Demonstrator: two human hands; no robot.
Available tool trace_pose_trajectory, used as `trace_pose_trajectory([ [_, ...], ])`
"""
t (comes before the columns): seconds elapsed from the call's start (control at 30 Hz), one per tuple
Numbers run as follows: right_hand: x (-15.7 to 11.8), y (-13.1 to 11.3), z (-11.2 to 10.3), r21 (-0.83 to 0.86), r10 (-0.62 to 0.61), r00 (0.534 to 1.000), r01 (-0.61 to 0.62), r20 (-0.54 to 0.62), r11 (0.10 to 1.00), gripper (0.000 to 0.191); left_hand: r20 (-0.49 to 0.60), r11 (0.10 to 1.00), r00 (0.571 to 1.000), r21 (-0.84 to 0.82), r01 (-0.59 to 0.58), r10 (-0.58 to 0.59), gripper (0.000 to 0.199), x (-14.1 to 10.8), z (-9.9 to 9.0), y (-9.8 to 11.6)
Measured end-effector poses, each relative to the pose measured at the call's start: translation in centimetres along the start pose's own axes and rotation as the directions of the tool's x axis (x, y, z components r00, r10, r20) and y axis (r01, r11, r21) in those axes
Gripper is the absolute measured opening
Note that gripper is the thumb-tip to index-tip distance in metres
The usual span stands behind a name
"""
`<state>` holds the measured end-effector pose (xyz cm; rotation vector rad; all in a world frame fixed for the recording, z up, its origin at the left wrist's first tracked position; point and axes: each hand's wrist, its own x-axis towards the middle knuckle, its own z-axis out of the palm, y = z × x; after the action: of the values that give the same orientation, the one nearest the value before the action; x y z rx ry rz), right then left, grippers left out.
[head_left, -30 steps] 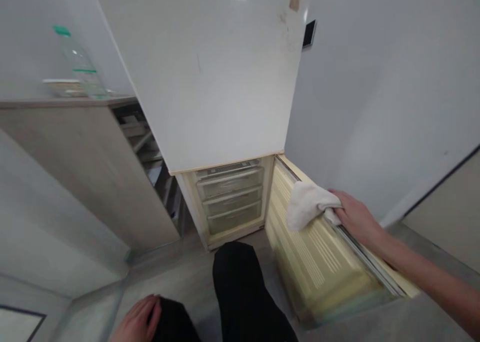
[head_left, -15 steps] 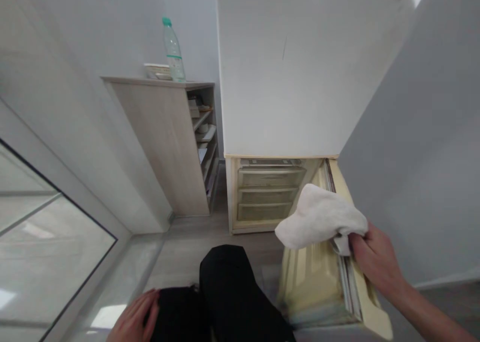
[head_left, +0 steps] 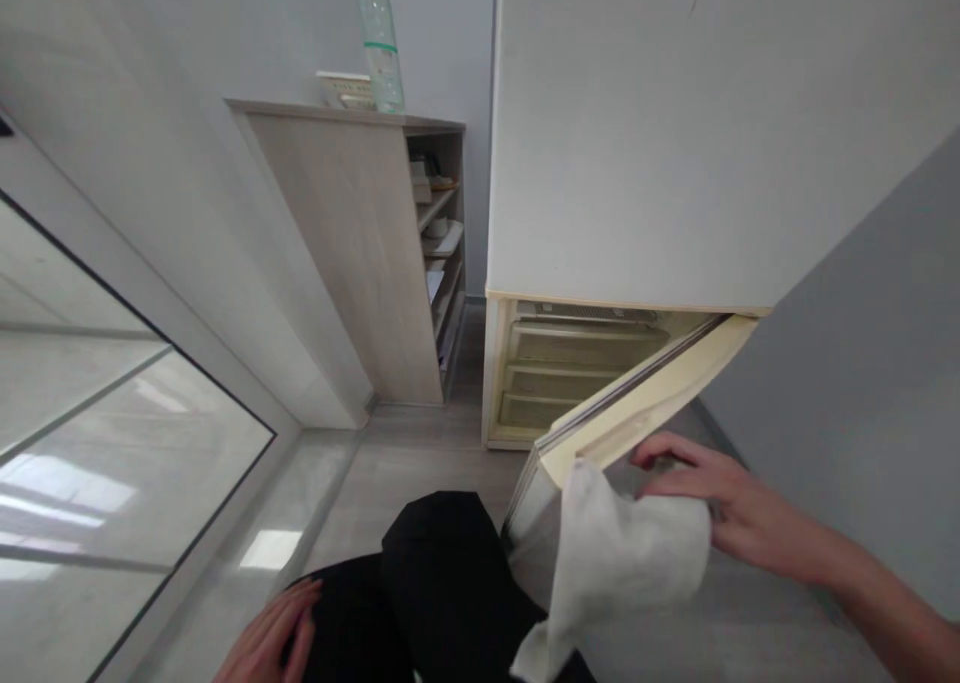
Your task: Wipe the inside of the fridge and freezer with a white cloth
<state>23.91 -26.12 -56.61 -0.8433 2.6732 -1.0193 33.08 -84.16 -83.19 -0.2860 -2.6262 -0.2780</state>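
Note:
A white cloth [head_left: 622,553] hangs from my right hand [head_left: 727,508], whose fingers are closed on it beside the outer side of the freezer door [head_left: 637,413]. The door is partly open, at a slant in front of the freezer compartment. Inside, several translucent drawers [head_left: 566,378] are stacked. My left hand [head_left: 274,638] rests at the bottom left against my dark-trousered thigh, its fingers lying flat and the hand cut off by the frame's edge.
A light wooden shelf unit [head_left: 345,223] stands left of the white fridge [head_left: 630,143], with a plastic bottle [head_left: 382,58] and a small basket [head_left: 349,90] on top. A glass-panelled door [head_left: 112,443] is at the left. My knees [head_left: 450,573] are close to the freezer door.
The freezer door has swung partway toward closed. My right hand and the cloth have moved from its inner edge to its outer side, and the cloth now hangs lower. The view has shifted.

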Motion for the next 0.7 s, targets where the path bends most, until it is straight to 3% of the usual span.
trace_pose_trajectory([
  [0.13,4.8,0.8,2.0,-0.221,-0.129,0.982,0.096,-0.14,0.97,0.027,0.026,0.999,0.999,-0.013,-0.032,0.032,0.036,1.3,0.4,-0.1],
  [0.3,10.1,3.5,3.8,-0.32,-0.236,0.933,0.144,-0.272,0.936,0.031,0.051,0.995,0.994,-0.007,-0.095,0.095,0.037,3.6,1.3,0.6],
  [0.57,19.5,6.2,3.7,-0.152,-0.128,0.904,0.072,-0.407,0.986,0.034,0.1,0.994,0.99,-0.05,-0.098,0.102,0.033,6.2,2.8,1.9],
  [0.7,21.6,6.3,4.0,0.004,-0.034,0.85,0.043,-0.525,0.999,0.027,0.146,0.995,0.988,-0.097,-0.028,0.042,0.033,6.7,2.8,2.3],
])
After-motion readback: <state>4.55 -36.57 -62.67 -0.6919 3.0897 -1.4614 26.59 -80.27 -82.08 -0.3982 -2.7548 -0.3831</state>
